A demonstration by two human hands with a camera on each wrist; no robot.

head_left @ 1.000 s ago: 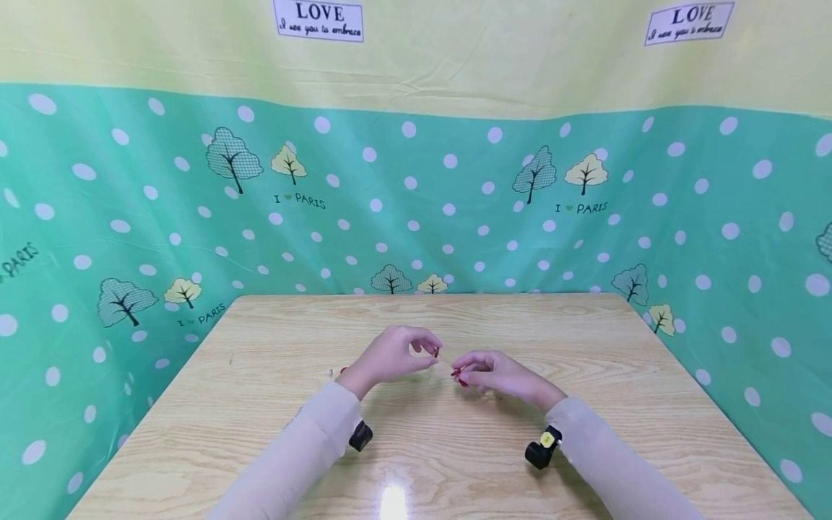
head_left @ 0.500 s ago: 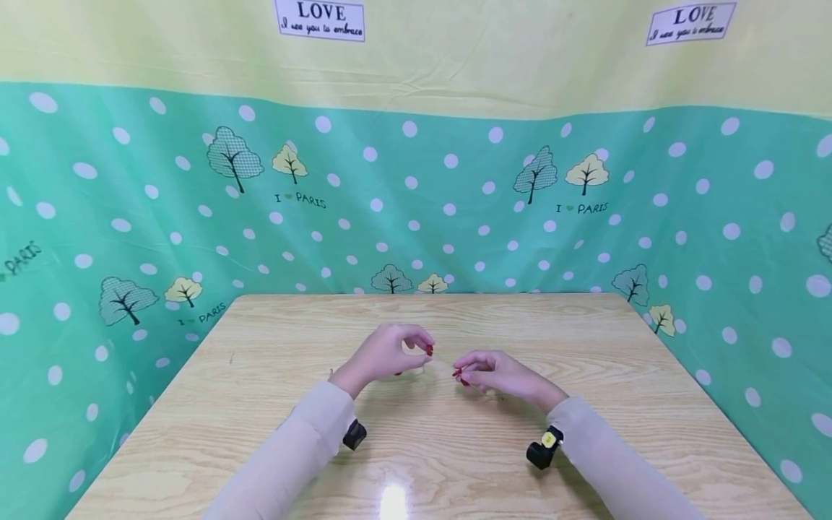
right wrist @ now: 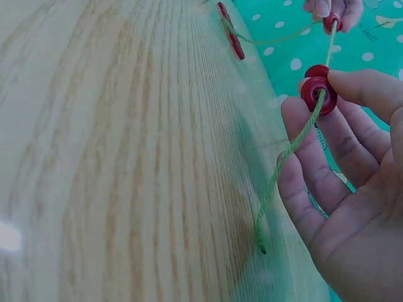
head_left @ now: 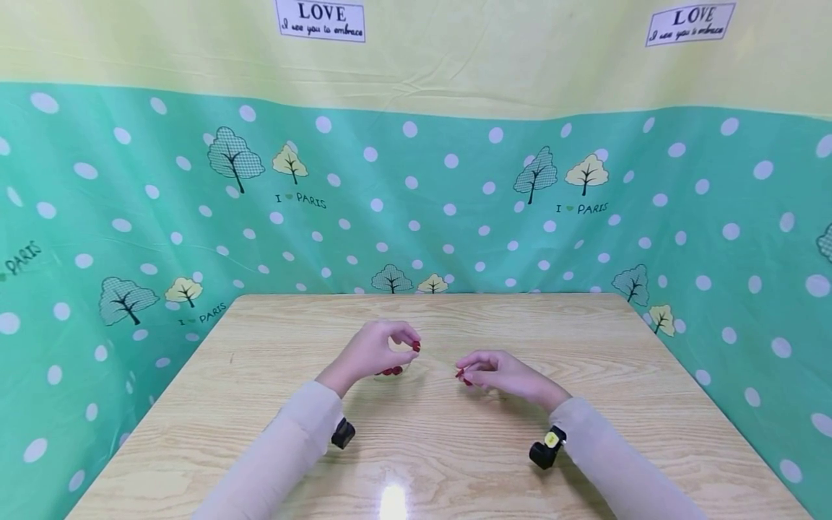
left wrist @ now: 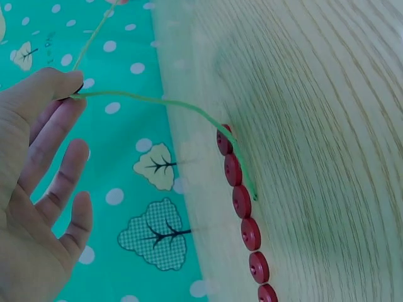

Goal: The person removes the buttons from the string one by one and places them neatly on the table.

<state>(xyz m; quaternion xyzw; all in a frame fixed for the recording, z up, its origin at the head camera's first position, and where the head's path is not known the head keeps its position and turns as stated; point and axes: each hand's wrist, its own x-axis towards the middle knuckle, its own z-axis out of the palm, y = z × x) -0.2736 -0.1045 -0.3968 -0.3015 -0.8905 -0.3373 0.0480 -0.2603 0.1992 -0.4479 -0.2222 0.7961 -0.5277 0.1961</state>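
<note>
My left hand [head_left: 373,352] pinches a red button [right wrist: 332,24] between thumb and fingertips, above the table. A thin green cord [left wrist: 135,96] runs from those fingertips down to a free end beside a row of red buttons [left wrist: 242,201]. The cord also stretches across to my right hand [head_left: 507,375]. There, thumb and fingers grip red buttons [right wrist: 319,95], two of them visible face to face on the cord. Below them the cord's other end [right wrist: 263,250] hangs loose. The right hand's other fingers curve loosely in the right wrist view.
Several buttons of the row stand on edge on the wooden table [head_left: 416,448], partly behind the left hand in the head view. A green and yellow cloth [head_left: 416,180] with white dots and printed trees hangs behind and beside the table. Each wrist carries a small black camera [head_left: 543,453].
My left hand has moved left with its button, widening the gap between the hands. More of the red row shows beneath it. The right hand has hardly moved.
</note>
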